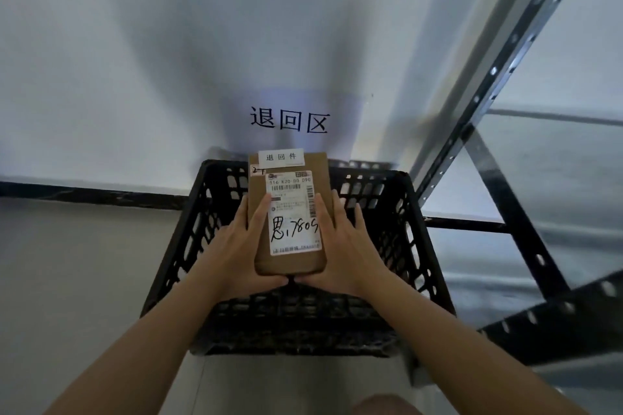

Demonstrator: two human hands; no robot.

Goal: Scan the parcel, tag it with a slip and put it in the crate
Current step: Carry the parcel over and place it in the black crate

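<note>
A flat brown cardboard parcel (289, 264) hangs over the open black plastic crate (418, 232), long side pointing away from me. It carries a white shipping label (294, 212) with handwritten black marks and a white slip (281, 157) with printed characters stuck at its far end. My left hand (236, 246) grips the parcel's left edge and my right hand (347, 242) grips its right edge, thumbs meeting under its near end. The crate's inside is mostly hidden by the parcel and my hands.
The crate stands on a pale floor against a white wall (135, 61) with three black printed characters (289, 120) above it. A metal shelving rack (499, 77) with perforated uprights rises at the right, close beside the crate. A black skirting strip (84, 194) runs along the wall.
</note>
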